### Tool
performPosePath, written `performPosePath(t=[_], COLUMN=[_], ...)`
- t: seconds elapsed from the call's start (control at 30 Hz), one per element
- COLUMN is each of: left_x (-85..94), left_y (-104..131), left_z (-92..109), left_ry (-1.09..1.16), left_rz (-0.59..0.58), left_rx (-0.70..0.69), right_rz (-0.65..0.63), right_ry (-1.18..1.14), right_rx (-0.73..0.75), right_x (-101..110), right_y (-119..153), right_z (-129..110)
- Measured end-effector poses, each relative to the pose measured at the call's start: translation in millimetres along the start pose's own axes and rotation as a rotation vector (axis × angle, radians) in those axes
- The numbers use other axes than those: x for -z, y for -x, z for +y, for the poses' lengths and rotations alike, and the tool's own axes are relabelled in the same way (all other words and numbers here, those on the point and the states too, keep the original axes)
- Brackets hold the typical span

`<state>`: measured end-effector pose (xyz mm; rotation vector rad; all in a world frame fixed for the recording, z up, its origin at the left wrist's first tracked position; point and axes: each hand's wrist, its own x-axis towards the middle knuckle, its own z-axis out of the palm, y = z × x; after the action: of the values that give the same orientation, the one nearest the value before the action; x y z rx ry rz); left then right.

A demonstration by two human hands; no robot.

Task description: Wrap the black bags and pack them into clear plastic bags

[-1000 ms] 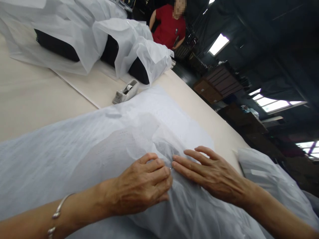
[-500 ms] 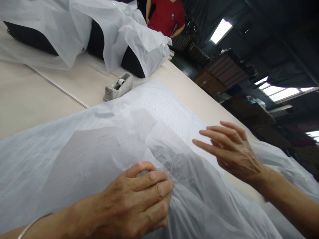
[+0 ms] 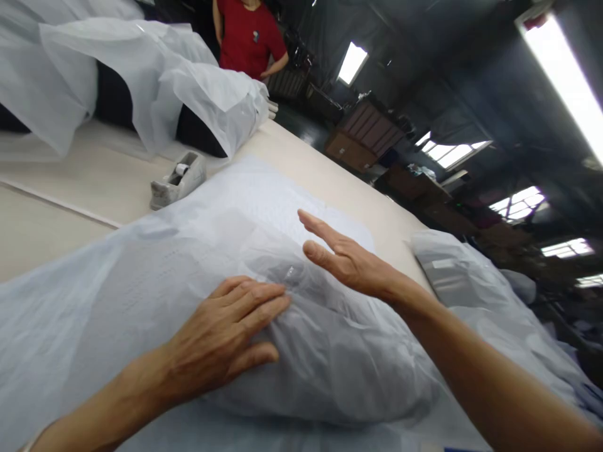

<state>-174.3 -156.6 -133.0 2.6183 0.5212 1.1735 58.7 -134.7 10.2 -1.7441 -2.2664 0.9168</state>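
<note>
1. The left hand (image 3: 221,333) is no longer pinching; it's resting flat, thumb apart, leaving the crinkled, translucent white sheeting (image 3: 348,358) ungripped.
2. The right hand (image 3: 348,260) is hovering empty, fingers seemingly pressed together.
3. The sheeting is bulging across the cream worktop (image 3: 304,163), near a grey plastic tape dispenser (image 3: 187,182).

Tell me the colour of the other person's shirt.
The shirt is red, best seen in the head view.
</note>
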Motion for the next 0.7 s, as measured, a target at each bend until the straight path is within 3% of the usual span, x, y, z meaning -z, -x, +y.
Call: performPosePath(t=[0.1,0.2,0.27,0.4,0.47,0.57,0.63,0.7], left_x=[-4.4,-8.3,-10.1,-12.1,-11.7,-9.3,-8.1,-8.8], left_y=[5,10,11,10,8,6,6,6], left_z=[-5,-11,-15,-25,-30,-35,-36,-36], left_ry=[-0.077,-0.128,-0.156,-0.212,-0.209,-0.192,-0.179,-0.164], left_rz=[-0.015,-0.011,-0.004,-0.004,-0.043,-0.108,-0.131,-0.148], left_rx=[-0.013,-0.034,-0.056,-0.088,-0.071,0.005,0.046,0.059], right_rz=[0.020,0.177,0.285,0.303,0.358,0.519,0.604,0.593], right_ry=[0.144,0.290,0.344,0.149,-0.032,-0.193,-0.180,-0.073], right_rx=[-0.035,-0.111,-0.154,-0.192,-0.172,-0.143,-0.142,-0.183], right_x=[2,-16,-38,-68,-60,-33,-21,-23], right_y=[44,82,90,73,70,93,117,132], right_z=[-7,13,37,76,82,84,88,99])
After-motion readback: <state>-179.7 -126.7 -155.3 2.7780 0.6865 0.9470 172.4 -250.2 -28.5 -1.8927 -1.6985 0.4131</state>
